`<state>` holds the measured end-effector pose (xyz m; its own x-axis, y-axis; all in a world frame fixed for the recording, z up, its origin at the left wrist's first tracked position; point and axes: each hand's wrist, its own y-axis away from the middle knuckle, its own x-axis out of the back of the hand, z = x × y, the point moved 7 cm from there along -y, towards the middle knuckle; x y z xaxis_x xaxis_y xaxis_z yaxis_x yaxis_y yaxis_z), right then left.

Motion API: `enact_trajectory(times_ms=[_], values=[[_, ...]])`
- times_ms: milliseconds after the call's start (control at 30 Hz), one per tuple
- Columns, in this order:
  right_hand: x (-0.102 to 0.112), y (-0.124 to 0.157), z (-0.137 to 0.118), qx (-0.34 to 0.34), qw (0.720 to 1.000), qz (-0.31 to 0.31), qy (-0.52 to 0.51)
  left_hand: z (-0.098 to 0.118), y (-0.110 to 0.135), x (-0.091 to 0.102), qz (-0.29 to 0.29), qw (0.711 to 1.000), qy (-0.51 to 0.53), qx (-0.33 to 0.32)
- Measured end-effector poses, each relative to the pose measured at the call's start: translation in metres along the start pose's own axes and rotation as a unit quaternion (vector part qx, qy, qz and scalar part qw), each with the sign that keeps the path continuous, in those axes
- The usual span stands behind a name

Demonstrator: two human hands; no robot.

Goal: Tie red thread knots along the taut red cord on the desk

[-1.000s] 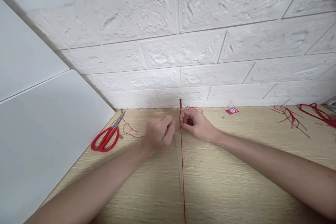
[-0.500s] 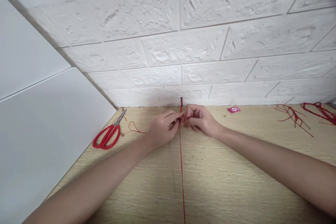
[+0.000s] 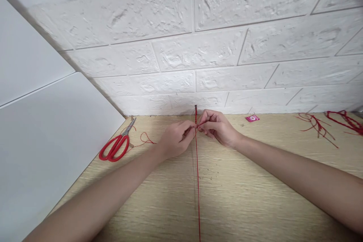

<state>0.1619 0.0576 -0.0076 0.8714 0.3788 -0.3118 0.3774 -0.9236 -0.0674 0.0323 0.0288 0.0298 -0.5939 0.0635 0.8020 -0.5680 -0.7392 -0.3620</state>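
On the head view, I have the red cord running straight from the white brick-patterned wall along the counter to the near edge. My left hand and right hand nearly meet, each with fingertips pinched on its strands near the wall. Red-handled scissors lie left, a pink packet right.

The red cord runs out of frame at bottom centre! Mid-frame, detail between your fingertips is too small to read.
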Motion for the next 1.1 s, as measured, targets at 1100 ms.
enact_trajectory(times_ms=[1100], values=[[-0.013, 0.018, -0.029, 0.195, 0.845, 0.097, 0.488, -0.005, 0.0, 0.002, 0.023, 1.0, -0.002, 0.018]])
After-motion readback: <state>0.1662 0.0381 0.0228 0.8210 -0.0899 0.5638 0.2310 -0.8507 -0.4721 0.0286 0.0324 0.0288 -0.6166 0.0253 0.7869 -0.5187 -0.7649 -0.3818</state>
